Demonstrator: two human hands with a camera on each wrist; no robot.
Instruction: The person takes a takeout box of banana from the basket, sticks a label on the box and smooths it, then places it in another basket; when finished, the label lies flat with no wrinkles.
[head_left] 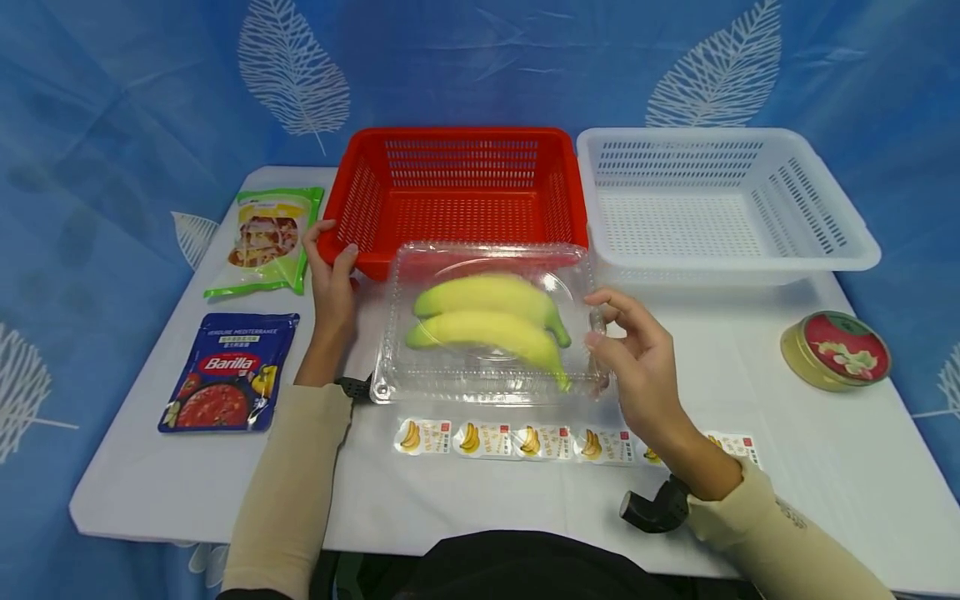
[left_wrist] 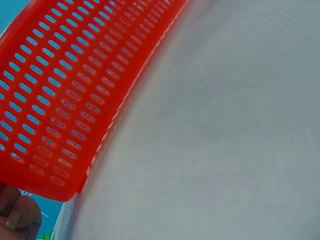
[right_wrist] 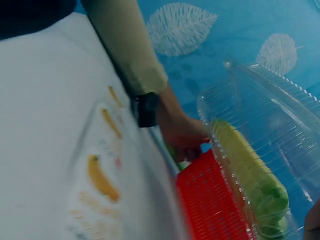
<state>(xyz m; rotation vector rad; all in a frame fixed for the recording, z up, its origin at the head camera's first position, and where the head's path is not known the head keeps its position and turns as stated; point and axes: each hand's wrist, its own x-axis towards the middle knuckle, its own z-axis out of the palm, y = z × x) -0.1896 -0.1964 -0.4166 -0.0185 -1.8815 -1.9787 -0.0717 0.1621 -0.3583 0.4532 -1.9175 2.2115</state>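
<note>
My left hand (head_left: 332, 292) grips the front left corner of the red basket (head_left: 457, 204). In the left wrist view its fingers (left_wrist: 21, 215) are curled by the corner of the red basket (left_wrist: 75, 85). My right hand (head_left: 647, 367) pinches the right edge of a clear plastic container (head_left: 487, 385), which is held over the basket's front edge. Inside it lie two yellow bananas (head_left: 483, 327) with green ends. The right wrist view shows the container (right_wrist: 295, 135) with the bananas (right_wrist: 245, 160) above the red basket (right_wrist: 207, 200), and the left hand (right_wrist: 182, 132) at the basket's corner.
A white basket (head_left: 675, 217) stands at the back right, with a round can (head_left: 836, 350) nearer. At the left lie a green snack bag (head_left: 266, 242) and a blue Barilla pouch (head_left: 228, 375). Banana-printed labels (head_left: 483, 440) form a row near the front.
</note>
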